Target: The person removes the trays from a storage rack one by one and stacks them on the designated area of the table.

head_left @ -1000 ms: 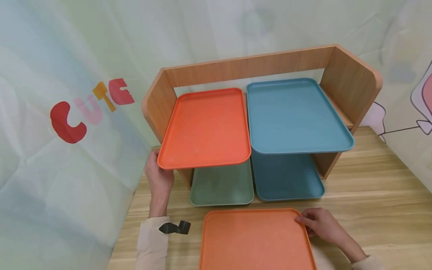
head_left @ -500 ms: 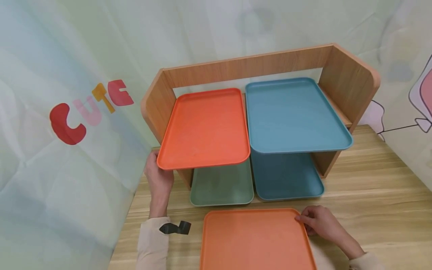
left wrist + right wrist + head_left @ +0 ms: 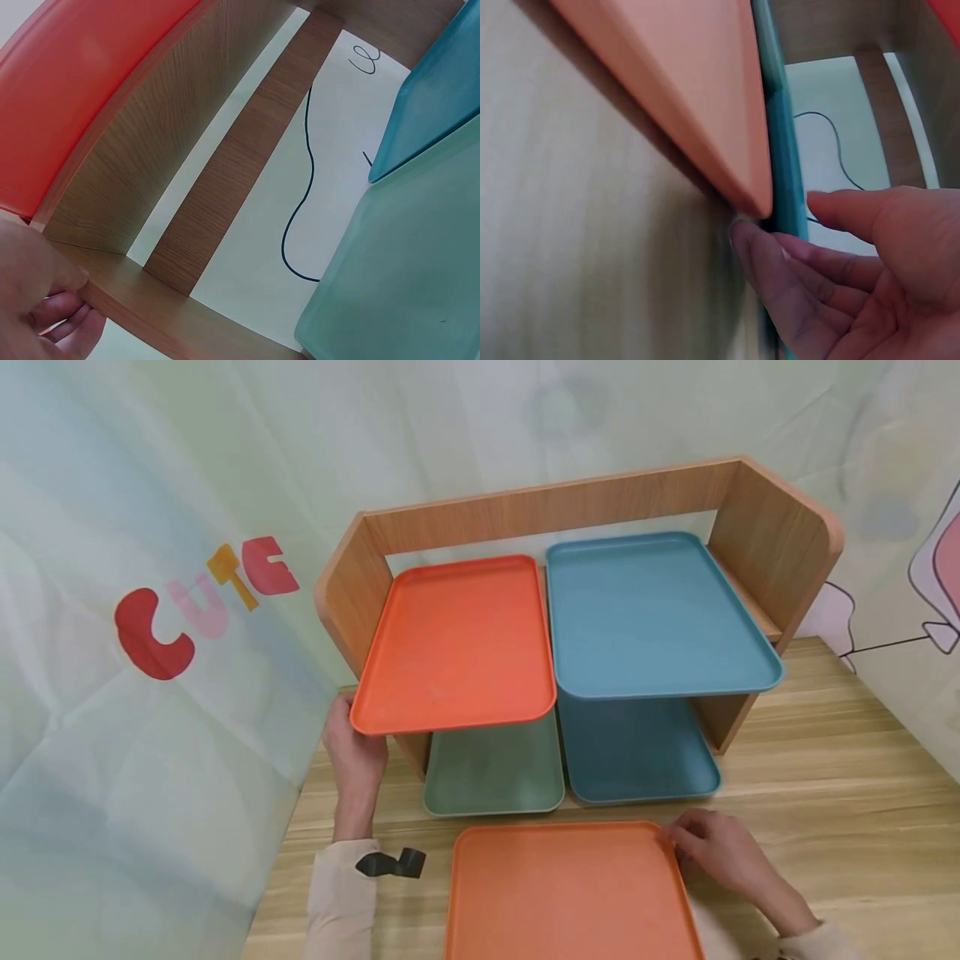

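My left hand (image 3: pixel 356 764) grips the front edge of the left side panel of a wooden desktop shelf (image 3: pixel 555 508), close under the corner of a red tray (image 3: pixel 457 647). In the left wrist view its curled fingers (image 3: pixel 71 319) wrap the panel. At the front, an orange tray (image 3: pixel 566 893) lies on the table. My right hand (image 3: pixel 727 856) is at that tray's far right corner. The right wrist view shows its thumb (image 3: pixel 847 214) raised away from the tray, while the loosely bent fingers stay right at the corner.
Beside the red tray, a blue tray (image 3: pixel 660 618) sits on the upper level, both jutting forward. Below them are a green tray (image 3: pixel 495 772) and a dark teal tray (image 3: pixel 637 752). A curtain-like printed backdrop (image 3: pixel 187 760) borders the table (image 3: pixel 840 793) at left and back.
My right hand had its thumb on the orange tray's rim; the thumb has lifted off and the grip has loosened. The left hand and the trays stay put.
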A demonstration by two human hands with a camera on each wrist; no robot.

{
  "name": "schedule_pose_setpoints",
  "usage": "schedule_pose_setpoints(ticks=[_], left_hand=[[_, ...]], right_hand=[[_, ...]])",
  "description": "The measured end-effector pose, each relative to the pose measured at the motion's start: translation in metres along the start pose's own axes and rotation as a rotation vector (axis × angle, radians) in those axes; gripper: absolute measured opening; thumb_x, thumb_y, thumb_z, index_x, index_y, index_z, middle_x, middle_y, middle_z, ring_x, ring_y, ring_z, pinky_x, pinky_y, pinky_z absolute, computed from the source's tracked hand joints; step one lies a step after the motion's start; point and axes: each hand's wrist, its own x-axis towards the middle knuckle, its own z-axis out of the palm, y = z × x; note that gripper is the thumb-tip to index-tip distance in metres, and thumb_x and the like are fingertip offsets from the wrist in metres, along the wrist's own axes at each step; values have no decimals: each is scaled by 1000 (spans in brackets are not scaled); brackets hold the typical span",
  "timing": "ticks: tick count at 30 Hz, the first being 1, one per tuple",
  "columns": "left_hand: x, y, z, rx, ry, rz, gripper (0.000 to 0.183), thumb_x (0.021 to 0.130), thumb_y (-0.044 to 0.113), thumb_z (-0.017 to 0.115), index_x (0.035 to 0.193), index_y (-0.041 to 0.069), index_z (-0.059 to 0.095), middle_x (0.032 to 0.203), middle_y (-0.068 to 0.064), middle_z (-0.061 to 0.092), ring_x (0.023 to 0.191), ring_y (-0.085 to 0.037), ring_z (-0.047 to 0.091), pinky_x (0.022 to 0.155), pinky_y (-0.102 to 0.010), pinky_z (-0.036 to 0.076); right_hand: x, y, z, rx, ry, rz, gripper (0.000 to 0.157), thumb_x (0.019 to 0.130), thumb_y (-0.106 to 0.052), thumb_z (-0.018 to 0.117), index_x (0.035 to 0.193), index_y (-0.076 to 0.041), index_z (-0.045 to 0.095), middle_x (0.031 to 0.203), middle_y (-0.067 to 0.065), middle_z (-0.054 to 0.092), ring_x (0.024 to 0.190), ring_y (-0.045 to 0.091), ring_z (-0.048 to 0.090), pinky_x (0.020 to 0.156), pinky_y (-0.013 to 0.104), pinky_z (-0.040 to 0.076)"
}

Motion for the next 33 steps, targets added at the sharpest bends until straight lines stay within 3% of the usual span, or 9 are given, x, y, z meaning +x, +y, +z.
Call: schedule_pose_setpoints(ticks=[4,7,12,20,27,30,33], left_hand=[[0,0,0,-11,-1,1,13,87,-5,46,96,-2,56,89,-16,58,88,-32,56,80,-44,45],[0,0,0,-21,1,4,14,87,-6,46,98,-1,56,89,-16,58,87,-31,56,79,-43,45],[0,-1,0,-21,12,27,15,87,-7,46,98,-2,56,88,-16,58,85,-30,55,77,-41,44],[-1,-2,0,-18,9,24,16,87,-7,47,99,-2,56,90,-17,58,87,-32,56,79,-43,45],[-1,0,-1,-7,-4,-5,17,86,-7,48,100,-2,56,92,-18,59,91,-35,57,81,-47,46],[-1,0,0,-13,-5,-5,17,86,-7,47,100,-2,56,92,-18,58,90,-34,56,81,-47,46],[-1,0,0,-17,-6,0,17,86,-8,47,100,-2,56,92,-18,58,90,-34,56,81,-46,45]], right_hand=[[-2,-6,-10,43,42,48,23,93,-27,61,93,-6,71,74,-1,69,65,3,59,58,22,46],[-4,-9,-17,126,24,87,34,95,-30,58,109,1,67,92,8,73,77,12,67,64,23,51],[-6,-11,-25,258,-5,140,49,97,-35,53,123,6,57,110,19,69,93,20,70,74,28,56],[-9,-12,-30,397,44,90,48,98,-30,52,124,11,54,114,24,66,92,7,68,77,17,53],[-10,-12,-37,657,33,37,47,100,-21,48,125,19,44,103,0,72,94,8,69,80,18,54],[-10,-10,-41,788,5,11,37,101,-18,47,123,12,49,102,-4,73,96,9,69,82,19,54],[-10,-9,-46,897,-8,-19,22,101,-16,45,115,-4,58,104,-2,73,98,11,69,84,21,54]])
